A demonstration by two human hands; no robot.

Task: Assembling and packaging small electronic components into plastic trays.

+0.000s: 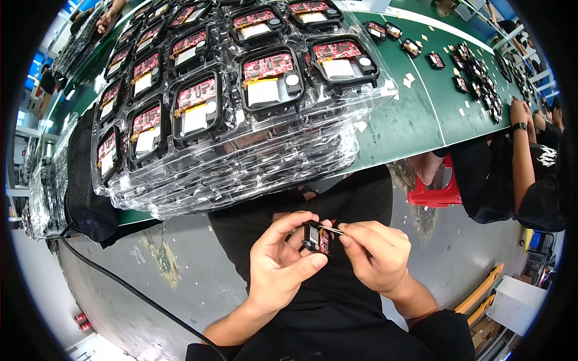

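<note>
In the head view, one electronics module (323, 241) is held in the left hand (278, 259), pinched at its edges between thumb and fingers, above the lap and near the table edge. It is seen tilted: a black frame is filled by a red circuit board and a pale rectangular part. One slim metal tool (332, 229) is gripped in the right hand (380, 249), thumb against forefinger, its tip at the module's upper edge; whether contact is made cannot be told. Five similar modules (262, 90) are counted in the nearest row of the stacked clear trays (241, 159). On the green table (391, 132), four loose modules (411, 48) are scattered beside a crowded pile (481, 87).
</note>
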